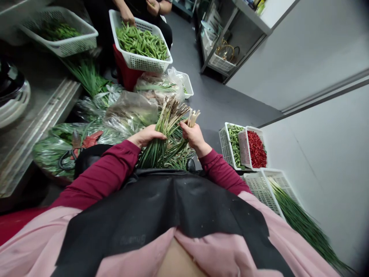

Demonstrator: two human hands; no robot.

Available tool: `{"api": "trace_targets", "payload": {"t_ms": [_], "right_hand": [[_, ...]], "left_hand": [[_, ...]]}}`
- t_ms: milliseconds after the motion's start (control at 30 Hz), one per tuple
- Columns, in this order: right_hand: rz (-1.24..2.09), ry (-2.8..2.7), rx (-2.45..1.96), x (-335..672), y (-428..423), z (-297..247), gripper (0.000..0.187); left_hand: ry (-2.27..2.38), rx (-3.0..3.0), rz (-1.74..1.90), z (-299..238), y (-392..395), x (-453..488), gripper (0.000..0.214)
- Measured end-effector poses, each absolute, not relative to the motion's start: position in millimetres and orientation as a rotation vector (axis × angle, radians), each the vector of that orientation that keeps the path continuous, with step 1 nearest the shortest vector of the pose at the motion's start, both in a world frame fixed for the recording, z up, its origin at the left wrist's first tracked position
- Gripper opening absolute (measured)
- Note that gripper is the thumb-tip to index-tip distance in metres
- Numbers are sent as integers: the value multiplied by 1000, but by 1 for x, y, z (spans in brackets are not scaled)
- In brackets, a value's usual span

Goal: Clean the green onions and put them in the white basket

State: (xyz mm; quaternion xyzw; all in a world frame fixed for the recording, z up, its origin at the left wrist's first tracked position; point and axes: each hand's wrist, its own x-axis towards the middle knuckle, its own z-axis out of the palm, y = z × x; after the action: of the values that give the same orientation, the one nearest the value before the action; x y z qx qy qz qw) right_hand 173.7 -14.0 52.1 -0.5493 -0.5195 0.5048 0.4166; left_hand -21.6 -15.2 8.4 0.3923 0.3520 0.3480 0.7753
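My left hand (pixel 148 136) is closed around a thick bunch of scallions (pixel 168 117), its dirty brown root ends pointing up and away from me. The green leaves hang down below that hand. In my right hand (pixel 193 137) are a few scallions with clean white ends (pixel 193 117), gripped just below those ends. Both hands are close together above my lap, and the two bunches nearly touch. More loose scallions and trimmings (pixel 177 154) lie beneath them, partly hidden by the leaves. A clear plastic bag (pixel 129 111) of greens sits beyond my left hand.
Ahead, a person's hand (pixel 127 13) reaches into a white basket (pixel 141 61) of green peppers. To the right stand baskets with red chillies (pixel 256 150), green pods (pixel 235 144) and long scallions (pixel 302 223). Scissors (pixel 70 158) rest on bagged greens at left, beside a metal shelf (pixel 43 130).
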Motion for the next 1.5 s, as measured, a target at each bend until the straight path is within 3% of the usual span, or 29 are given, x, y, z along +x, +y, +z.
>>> {"api": "trace_targets", "payload": {"t_ms": [67,233,300,467,667,833,967,1133,1367,1500], "right_hand": [[1207,-1240,-1392,178,-10,53,34],[590,-1336,-1386,223,-3,60,30],[492,-1477,-1362,228,-6,60,30],[774,-1850,-1376,184,-22,34,26],[1193,-1504,-1435,167,-25,19,26],[1190,-1392,-1475,182,-31,21,30],[983,-1318,-1532,203,-29,22,29],[451,-1284,-1709,248,-18,28,26],[-213,-1671,-1843,285,-1,65,19],[-69,-1705,-1908,280,0,70,13]], "left_hand": [[744,854,753,8,-14,-22,37],[771,853,787,6,-11,-25,26],[776,843,780,6,-11,-23,27],[803,891,729,9,-12,-16,38],[780,888,760,7,-13,-17,45],[790,909,819,8,-11,-22,36],[867,871,920,12,-5,-36,30],[949,853,1121,19,-2,-49,33],[1084,1232,942,22,-6,-43,28],[936,1229,864,17,-7,-40,28]]}}
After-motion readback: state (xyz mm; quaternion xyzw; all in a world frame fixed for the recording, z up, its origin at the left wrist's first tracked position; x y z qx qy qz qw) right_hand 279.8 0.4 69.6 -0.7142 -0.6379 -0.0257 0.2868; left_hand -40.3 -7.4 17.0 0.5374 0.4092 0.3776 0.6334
